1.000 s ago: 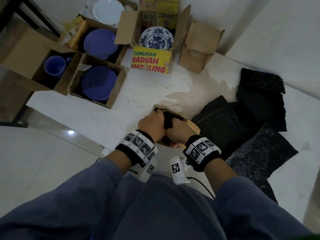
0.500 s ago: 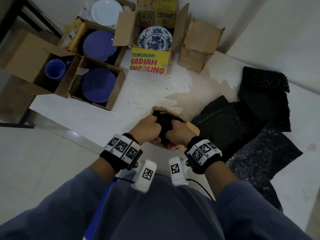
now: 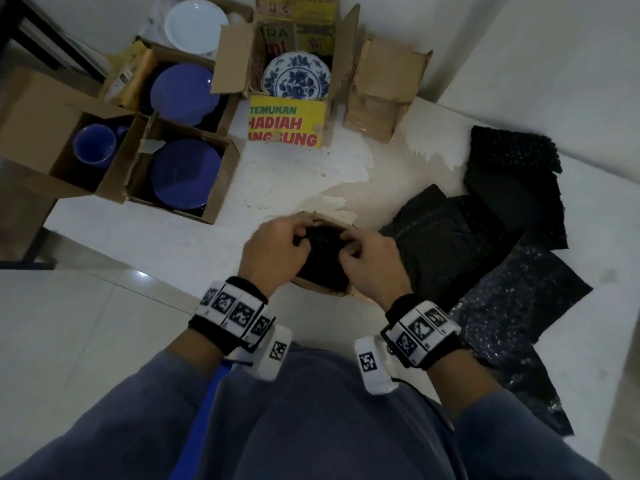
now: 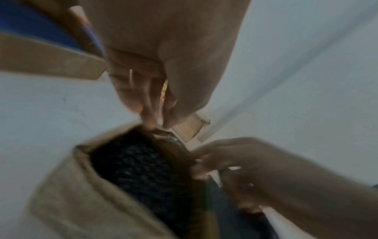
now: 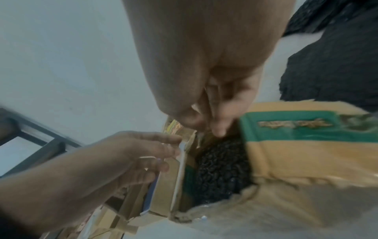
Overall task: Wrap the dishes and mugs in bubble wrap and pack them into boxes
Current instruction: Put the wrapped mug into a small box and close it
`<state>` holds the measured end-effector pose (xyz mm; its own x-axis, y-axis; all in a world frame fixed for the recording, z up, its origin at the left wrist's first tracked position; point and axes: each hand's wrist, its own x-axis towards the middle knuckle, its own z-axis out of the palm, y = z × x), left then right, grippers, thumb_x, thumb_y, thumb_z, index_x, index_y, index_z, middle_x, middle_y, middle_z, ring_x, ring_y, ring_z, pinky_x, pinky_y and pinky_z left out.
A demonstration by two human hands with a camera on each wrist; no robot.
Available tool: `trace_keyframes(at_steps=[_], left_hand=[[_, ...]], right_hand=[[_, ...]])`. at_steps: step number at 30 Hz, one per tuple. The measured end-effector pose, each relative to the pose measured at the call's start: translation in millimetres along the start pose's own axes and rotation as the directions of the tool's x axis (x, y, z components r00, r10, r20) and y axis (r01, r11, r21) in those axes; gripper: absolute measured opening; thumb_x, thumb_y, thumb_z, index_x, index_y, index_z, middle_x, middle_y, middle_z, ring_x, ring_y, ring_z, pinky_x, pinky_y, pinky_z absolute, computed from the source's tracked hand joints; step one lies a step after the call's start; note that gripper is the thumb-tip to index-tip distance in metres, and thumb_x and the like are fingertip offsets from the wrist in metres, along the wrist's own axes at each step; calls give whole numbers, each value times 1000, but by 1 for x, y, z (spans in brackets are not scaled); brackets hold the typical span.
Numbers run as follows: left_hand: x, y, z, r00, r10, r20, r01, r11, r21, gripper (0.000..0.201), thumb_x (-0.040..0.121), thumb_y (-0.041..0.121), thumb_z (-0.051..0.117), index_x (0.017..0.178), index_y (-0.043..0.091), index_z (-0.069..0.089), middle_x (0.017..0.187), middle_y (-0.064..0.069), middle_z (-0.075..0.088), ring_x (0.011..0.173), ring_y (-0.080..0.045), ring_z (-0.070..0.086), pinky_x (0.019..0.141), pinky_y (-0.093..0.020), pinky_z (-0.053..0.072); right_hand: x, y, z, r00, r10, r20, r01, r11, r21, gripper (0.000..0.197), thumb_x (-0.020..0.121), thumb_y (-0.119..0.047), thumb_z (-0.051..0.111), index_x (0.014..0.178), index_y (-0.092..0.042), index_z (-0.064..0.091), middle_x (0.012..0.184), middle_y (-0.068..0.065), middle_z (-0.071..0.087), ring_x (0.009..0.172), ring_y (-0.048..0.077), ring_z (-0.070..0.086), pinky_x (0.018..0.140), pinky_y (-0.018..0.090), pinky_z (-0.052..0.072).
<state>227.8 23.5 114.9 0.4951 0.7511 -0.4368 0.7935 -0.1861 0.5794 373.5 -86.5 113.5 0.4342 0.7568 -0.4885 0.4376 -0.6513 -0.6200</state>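
Note:
A small cardboard box stands at the near edge of the white table, holding a bundle wrapped in black bubble wrap. My left hand curls over the box's left side. In the left wrist view its fingertips pinch the far rim of the box above the bundle. My right hand is on the right side. In the right wrist view its thumb and finger pinch a flap beside the bundle. What is inside the wrap is hidden.
Open boxes at the back left hold two blue plates, a blue mug and a blue-patterned plate; a white plate lies behind. Loose black bubble wrap sheets cover the table's right. The floor drops off left.
Both hands have spread from the top of the bundle out to the box's sides, so more of the black wrap shows. My left forearm has swung out to the left.

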Motion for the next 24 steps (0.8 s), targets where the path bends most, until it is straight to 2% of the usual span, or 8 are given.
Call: trace_keyframes(at_steps=[3, 7, 10, 13, 17, 19, 21, 24], left_hand=[[21, -7, 0, 950, 299, -94, -282, 947, 156, 43, 85, 4, 59, 123, 25, 58, 124, 1, 51, 112, -21, 55, 89, -37, 51], [53, -5, 4, 882, 443, 160, -468, 862, 196, 35, 94, 12, 57, 124, 28, 65, 130, 3, 62, 119, -20, 56, 97, -37, 48], [58, -3, 2, 894, 416, 166, -447, 853, 270, 25, 94, 22, 59, 116, 30, 68, 115, 4, 68, 106, -22, 61, 83, -35, 49], [49, -13, -2, 928, 356, 108, -372, 877, 305, 21, 92, 24, 60, 111, 31, 64, 109, 5, 68, 100, -22, 63, 79, -36, 51], [28, -32, -5, 985, 150, 88, -167, 958, 233, 25, 83, 25, 66, 106, 28, 56, 100, 5, 64, 91, -22, 62, 71, -33, 49], [16, -38, 1, 977, 212, -24, -203, 959, 199, 31, 79, 21, 68, 106, 24, 53, 104, 1, 56, 92, -23, 58, 69, -36, 49], [8, -34, 16, 889, 443, -118, -402, 877, 262, 31, 78, 11, 65, 107, 18, 58, 107, -4, 55, 95, -26, 55, 71, -40, 50], [9, -28, 43, 694, 720, 5, -646, 620, 445, 38, 80, 7, 55, 116, 9, 65, 115, -9, 62, 103, -29, 58, 85, -37, 44]], right_hand=[[-13, 29, -3, 988, 135, -76, -131, 990, 55, 9, 80, -33, 69, 75, -26, 68, 71, -3, 68, 73, 19, 67, 71, 33, 57], [-26, 44, -1, 946, 319, 61, -324, 920, 219, 35, 81, -42, 76, 74, -13, 58, 59, 5, 70, 51, 22, 68, 58, 39, 60], [-29, 41, 10, 913, 371, 168, -404, 878, 256, 45, 82, -58, 68, 91, -17, 51, 76, 9, 73, 54, 26, 70, 55, 37, 59], [-24, 40, 19, 936, 339, 93, -351, 915, 201, 49, 75, -70, 61, 94, -28, 43, 100, 6, 64, 78, 30, 71, 75, 45, 59], [-8, 32, 18, 964, 258, -70, -223, 919, 324, 27, 89, -37, 68, 89, -28, 42, 103, 2, 60, 97, 27, 60, 80, 34, 47], [4, 26, 18, 962, 237, -137, -165, 901, 401, 25, 88, -23, 71, 87, -26, 46, 104, 2, 60, 98, 23, 61, 75, 28, 44], [14, 22, 18, 950, 241, -196, -128, 878, 460, 27, 81, -15, 77, 83, -28, 53, 104, 0, 64, 100, 21, 62, 81, 29, 51], [26, 24, 19, 935, 258, -242, -92, 839, 537, 23, 72, -15, 80, 81, -29, 65, 100, -2, 70, 98, 17, 66, 92, 41, 56]])
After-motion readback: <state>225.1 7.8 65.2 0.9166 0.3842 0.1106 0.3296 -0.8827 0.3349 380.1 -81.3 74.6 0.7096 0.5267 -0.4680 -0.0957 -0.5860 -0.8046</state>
